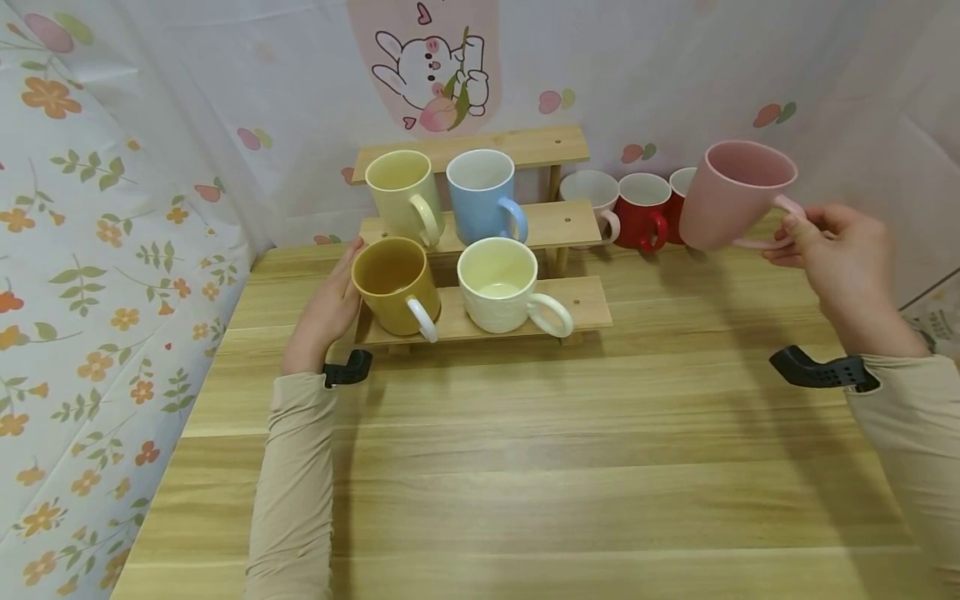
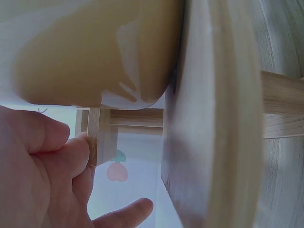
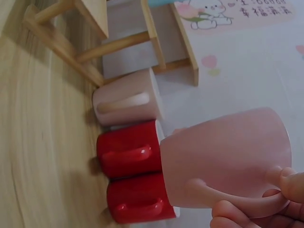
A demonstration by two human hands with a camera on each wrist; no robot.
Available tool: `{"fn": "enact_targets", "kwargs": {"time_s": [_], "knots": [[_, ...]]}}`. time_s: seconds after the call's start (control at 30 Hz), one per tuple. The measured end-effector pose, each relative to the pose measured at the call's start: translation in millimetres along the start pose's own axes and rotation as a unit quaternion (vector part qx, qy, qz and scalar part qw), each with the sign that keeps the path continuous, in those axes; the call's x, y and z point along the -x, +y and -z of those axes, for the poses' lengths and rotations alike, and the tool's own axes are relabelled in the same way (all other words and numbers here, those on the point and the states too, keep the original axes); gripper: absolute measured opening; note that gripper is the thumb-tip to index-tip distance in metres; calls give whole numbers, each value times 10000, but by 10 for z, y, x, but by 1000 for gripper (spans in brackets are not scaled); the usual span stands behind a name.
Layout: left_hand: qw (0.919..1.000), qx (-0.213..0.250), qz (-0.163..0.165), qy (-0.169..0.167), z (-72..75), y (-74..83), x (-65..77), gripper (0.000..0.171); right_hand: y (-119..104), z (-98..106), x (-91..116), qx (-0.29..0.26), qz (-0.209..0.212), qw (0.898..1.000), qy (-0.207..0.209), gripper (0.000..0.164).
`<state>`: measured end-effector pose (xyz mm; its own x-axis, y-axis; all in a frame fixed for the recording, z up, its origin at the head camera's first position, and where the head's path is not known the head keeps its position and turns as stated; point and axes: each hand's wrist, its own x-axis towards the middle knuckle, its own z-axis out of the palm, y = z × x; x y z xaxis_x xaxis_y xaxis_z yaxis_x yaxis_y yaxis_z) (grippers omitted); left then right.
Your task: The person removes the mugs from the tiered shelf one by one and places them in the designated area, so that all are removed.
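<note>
My right hand (image 1: 851,258) pinches the handle of a pink mug (image 1: 738,196), lifted and tilted at the right. In the right wrist view, thumb and fingers close on that handle, below the pink mug's body (image 3: 228,159). My left hand (image 1: 330,308) is at the left end of a three-tier wooden rack (image 1: 592,304), its bent fingers (image 2: 71,154) against a plank end. A brown mug (image 1: 397,287) and a cream mug (image 1: 498,287) stand on the lowest tier. On the middle tier are a pale yellow mug (image 1: 405,196) and a blue mug (image 1: 483,196).
Right of the rack, along the back, stand a pale pink mug (image 1: 592,196), a red mug (image 1: 643,208) and a second red mug (image 3: 140,197). A patterned cloth (image 1: 292,108) hangs behind the wooden table (image 1: 525,467). The rack's top tier (image 1: 517,150) is bare.
</note>
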<state>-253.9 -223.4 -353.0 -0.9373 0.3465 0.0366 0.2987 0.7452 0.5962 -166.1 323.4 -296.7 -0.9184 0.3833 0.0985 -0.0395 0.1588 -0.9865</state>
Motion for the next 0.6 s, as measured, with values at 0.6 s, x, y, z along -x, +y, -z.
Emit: {"fn": "enact_targets", "kwargs": {"time_s": [0.6], "knots": [[10000,-42,31,59,-5,24,0,56,254,269,-6,893,-235,9943,540,13]]}}
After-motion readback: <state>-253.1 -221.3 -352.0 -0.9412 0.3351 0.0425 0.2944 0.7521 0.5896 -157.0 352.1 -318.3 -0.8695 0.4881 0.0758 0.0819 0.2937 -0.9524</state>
